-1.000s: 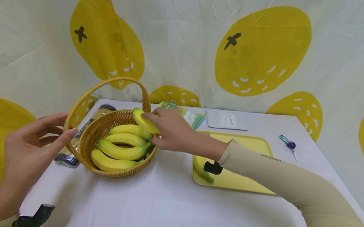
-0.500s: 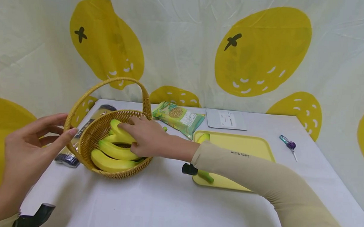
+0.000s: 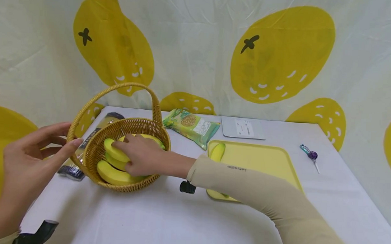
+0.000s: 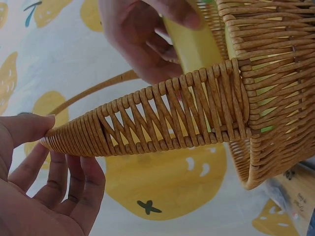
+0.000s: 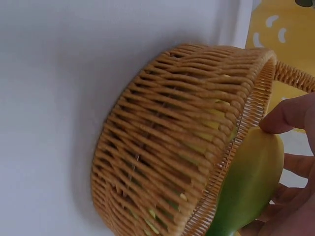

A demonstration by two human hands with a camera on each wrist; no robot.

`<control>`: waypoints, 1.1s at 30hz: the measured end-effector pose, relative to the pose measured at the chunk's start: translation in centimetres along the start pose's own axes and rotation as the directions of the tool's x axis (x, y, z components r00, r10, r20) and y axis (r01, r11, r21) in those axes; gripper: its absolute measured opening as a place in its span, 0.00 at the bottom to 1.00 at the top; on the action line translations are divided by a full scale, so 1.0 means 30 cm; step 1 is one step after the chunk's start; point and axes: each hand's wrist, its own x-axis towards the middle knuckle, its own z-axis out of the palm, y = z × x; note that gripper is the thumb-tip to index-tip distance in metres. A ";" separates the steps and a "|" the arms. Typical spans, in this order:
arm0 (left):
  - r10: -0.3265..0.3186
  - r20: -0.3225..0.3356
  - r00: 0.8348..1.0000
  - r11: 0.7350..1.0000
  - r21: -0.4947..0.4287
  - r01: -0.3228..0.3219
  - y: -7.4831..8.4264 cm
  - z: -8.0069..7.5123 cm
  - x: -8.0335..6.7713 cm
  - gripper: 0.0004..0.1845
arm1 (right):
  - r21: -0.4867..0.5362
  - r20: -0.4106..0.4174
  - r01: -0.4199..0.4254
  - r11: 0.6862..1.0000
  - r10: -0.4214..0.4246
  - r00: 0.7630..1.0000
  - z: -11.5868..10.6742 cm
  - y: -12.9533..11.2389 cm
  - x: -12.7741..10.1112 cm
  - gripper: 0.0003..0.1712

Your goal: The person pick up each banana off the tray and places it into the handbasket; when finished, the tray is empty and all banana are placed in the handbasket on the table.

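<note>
In the head view, a wicker basket on the left of the table holds several yellow bananas. My left hand pinches the basket's handle between thumb and fingers, which the left wrist view shows closely. Inside the rim, my right hand grips a banana from above, its green end nearest the right wrist camera. That hand covers part of the fruit beneath. Another banana lies on a yellow tray, partly hidden by my right sleeve.
Behind the basket's right side lies a green snack packet, with a flat silver pouch beside it. A lollipop lies right of the tray. A dark-ended packet is partly hidden behind the basket. A fruit-print curtain hangs behind the table.
My right hand has moved left and down with the banana, from the basket's right rim to over the front bananas inside. The left hand stays at the handle.
</note>
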 end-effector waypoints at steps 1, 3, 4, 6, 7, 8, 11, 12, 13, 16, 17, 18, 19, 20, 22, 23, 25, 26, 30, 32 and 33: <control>-0.001 0.000 1.000 1.000 0.001 0.001 0.000 0.001 -0.001 0.26 | 0.010 0.004 -0.001 1.000 0.001 1.000 0.006 -0.005 0.004 0.40; -0.001 0.003 1.000 1.000 0.004 0.001 0.000 0.003 -0.004 0.26 | 0.016 0.013 -0.002 1.000 0.001 1.000 0.017 -0.016 0.009 0.40; -0.002 0.003 1.000 1.000 0.005 0.002 0.000 0.004 -0.005 0.26 | 0.012 0.018 -0.001 1.000 0.001 1.000 0.021 -0.022 0.012 0.40; -0.004 0.005 1.000 1.000 0.006 0.004 -0.001 0.005 -0.007 0.26 | -0.005 0.027 0.002 1.000 -0.002 1.000 0.029 -0.031 0.015 0.39; -0.003 0.005 1.000 1.000 0.005 0.003 -0.001 0.006 -0.007 0.26 | -0.017 0.031 0.003 1.000 -0.003 1.000 0.032 -0.035 0.017 0.39; -0.002 0.005 1.000 1.000 0.005 0.002 -0.001 0.006 -0.008 0.26 | -0.029 0.037 0.003 1.000 -0.001 0.999 0.034 -0.039 0.018 0.38; 0.002 0.002 1.000 1.000 0.001 -0.002 -0.002 0.008 -0.005 0.27 | -0.051 0.040 0.002 0.999 0.000 0.999 0.037 -0.046 0.020 0.36; 0.003 0.001 1.000 1.000 -0.001 -0.003 -0.003 0.009 -0.004 0.27 | -0.057 0.033 0.003 0.998 -0.002 0.999 0.038 -0.046 0.018 0.36; 0.002 0.000 1.000 1.000 -0.003 -0.002 -0.004 0.009 -0.004 0.27 | -0.064 0.029 0.004 0.998 -0.002 1.000 0.039 -0.045 0.015 0.36; 0.002 0.002 1.000 1.000 -0.007 -0.002 -0.007 0.010 -0.003 0.27 | -0.060 0.008 0.010 0.998 -0.010 1.000 0.032 -0.029 -0.005 0.35; 0.002 0.003 1.000 1.000 -0.008 -0.002 -0.008 0.010 -0.003 0.27 | -0.051 -0.005 0.014 0.999 -0.014 1.000 0.028 -0.020 -0.017 0.35; 0.001 0.003 1.000 1.000 -0.009 -0.001 -0.009 0.010 -0.003 0.27 | -0.046 -0.017 0.016 0.999 -0.017 1.000 0.020 -0.009 -0.030 0.35; 0.002 0.002 1.000 1.000 -0.009 -0.002 -0.009 0.010 -0.003 0.27 | -0.036 -0.030 0.017 0.999 -0.018 0.999 0.012 0.004 -0.045 0.35; 0.002 0.003 1.000 1.000 -0.009 -0.002 -0.010 0.011 -0.003 0.27 | -0.024 -0.043 0.017 1.000 -0.018 0.999 0.002 0.017 -0.062 0.35; 0.002 0.000 1.000 1.000 -0.009 -0.002 -0.009 0.011 -0.002 0.27 | -0.003 -0.076 0.009 1.000 -0.009 0.997 -0.015 0.042 -0.097 0.34; 0.000 -0.003 1.000 1.000 -0.010 0.000 -0.010 0.011 -0.001 0.27 | 0.000 -0.093 -0.001 1.000 0.001 0.996 -0.024 0.052 -0.114 0.34; -0.003 -0.009 1.000 1.000 -0.013 0.003 -0.007 0.010 0.001 0.27 | 0.004 -0.127 -0.019 1.000 0.019 0.992 -0.037 0.072 -0.144 0.33; -0.005 -0.013 1.000 1.000 -0.014 0.004 -0.006 0.008 0.001 0.27 | 0.007 -0.141 -0.026 1.000 0.026 0.990 -0.039 0.082 -0.156 0.32; -0.014 -0.022 1.000 1.000 -0.019 0.014 -0.004 0.002 -0.001 0.26 | -0.005 -0.190 -0.036 0.999 0.035 0.981 -0.041 0.117 -0.196 0.31; -0.018 -0.022 1.000 1.000 -0.019 0.017 -0.005 0.001 -0.003 0.27 | -0.016 -0.205 -0.045 0.999 0.041 0.978 -0.036 0.135 -0.217 0.31; -0.021 -0.020 1.000 1.000 -0.021 0.020 -0.005 0.002 -0.004 0.27 | -0.021 -0.213 -0.051 0.998 0.046 0.976 -0.034 0.144 -0.231 0.32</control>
